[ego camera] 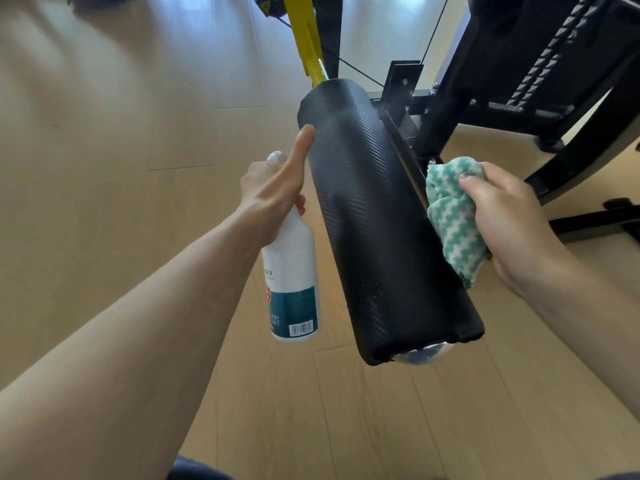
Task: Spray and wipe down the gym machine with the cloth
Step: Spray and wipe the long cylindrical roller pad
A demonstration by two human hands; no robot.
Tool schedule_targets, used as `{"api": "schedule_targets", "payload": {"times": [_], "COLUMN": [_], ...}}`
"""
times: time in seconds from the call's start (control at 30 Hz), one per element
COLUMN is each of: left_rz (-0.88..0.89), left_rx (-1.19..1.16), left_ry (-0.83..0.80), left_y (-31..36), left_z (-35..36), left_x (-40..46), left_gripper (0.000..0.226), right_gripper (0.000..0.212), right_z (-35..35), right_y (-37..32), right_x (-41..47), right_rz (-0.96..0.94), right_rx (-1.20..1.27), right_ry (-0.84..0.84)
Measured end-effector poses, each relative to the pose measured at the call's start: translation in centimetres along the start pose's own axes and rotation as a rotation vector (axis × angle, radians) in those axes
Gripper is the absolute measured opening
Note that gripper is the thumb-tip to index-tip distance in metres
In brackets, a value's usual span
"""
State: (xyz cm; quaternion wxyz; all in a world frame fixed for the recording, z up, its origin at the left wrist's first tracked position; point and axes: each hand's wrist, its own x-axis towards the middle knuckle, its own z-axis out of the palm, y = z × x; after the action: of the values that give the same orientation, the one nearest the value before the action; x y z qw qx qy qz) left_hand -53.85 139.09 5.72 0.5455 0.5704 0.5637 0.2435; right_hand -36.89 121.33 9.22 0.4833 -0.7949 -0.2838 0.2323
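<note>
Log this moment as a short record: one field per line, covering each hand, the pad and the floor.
left hand: grips the spray bottle, thumb stretched along the pad's side
right hand: holds the cloth bunched against the pad's right edge
pad: black, textured, cylindrical, on a black frame with a yellow arm
spray: faint mist near the pad's upper end
floor: light wood planks

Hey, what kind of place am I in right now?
Most likely a gym or home workout room. A black padded roller sits on a black steel machine frame with a yellow arm and a cable, all standing on pale wood-look flooring.
</note>
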Motion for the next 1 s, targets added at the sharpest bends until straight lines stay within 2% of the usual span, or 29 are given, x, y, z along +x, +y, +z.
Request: {"api": "schedule_targets", "payload": {"times": [0.2,0.3,0.37,0.47,0.53,0.6,0.67,0.7,0.83,0.93,1.0], "left_rz": [0.104,0.065,0.037,-0.02,-0.058,-0.056,-0.046,-0.036,-0.019,-0.03,-0.023], "left_rx": [0.036,0.058,0.068,0.076,0.053,0.073,0.111,0.126,0.184,0.168,0.154], "left_ry": [0.012,-0.004,-0.061,-0.165,-0.198,-0.193,-0.188,-0.194,-0.22,-0.239,-0.26], "left_y": [-0.6,-0.9,-1.0,-1.4,-2.1,-2.8,-3.2,-3.2,-3.4,-3.1,-2.9], "left_z": [-0.1,-0.7,-1.4,-2.4,-2.9,-3.3,-3.6,-3.6,-3.1,-2.6,-2.4], "left_x": [1.2,0.9,0.6,0.0,-0.4,-0.5,-0.8,-0.8,-1.2,-1.2,-1.1], "left_gripper": [0.062,0.068,0.07,0.074,0.073,0.07,0.068,0.068,0.069,0.071,0.07], "right_gripper": [0.022,0.023,0.023,0.022,0.032,0.043,0.051,0.053,0.058,0.049,0.051], "right_z": [0.3,0.4,0.7,1.7,3.2,4.9,6.1,6.2,4.5,2.4,2.3], "right_y": [-0.7,-1.0,-1.6,-2.4,-2.2,-1.1,0.0,0.1,-0.4,0.7,0.8], "right_x": [-0.2,-0.6,-1.3,-1.5,-1.9,-2.6,-3.2,-3.5,-6.1,-9.3,-10.3], "right_rz": [-0.031,-0.072,-0.167,-0.562,-0.812,-0.902,-0.983,-0.99,-0.906,-0.981,-1.0], "right_rx": [0.005,-0.031,-0.058,-0.369,-0.671,-1.021,-1.363,-1.444,-1.416,-1.454,-1.563], "right_ry": [-0.009,-0.024,-0.039,-0.077,-0.311,-0.6,-0.709,-0.737,-0.871,-0.883,-0.876]}}
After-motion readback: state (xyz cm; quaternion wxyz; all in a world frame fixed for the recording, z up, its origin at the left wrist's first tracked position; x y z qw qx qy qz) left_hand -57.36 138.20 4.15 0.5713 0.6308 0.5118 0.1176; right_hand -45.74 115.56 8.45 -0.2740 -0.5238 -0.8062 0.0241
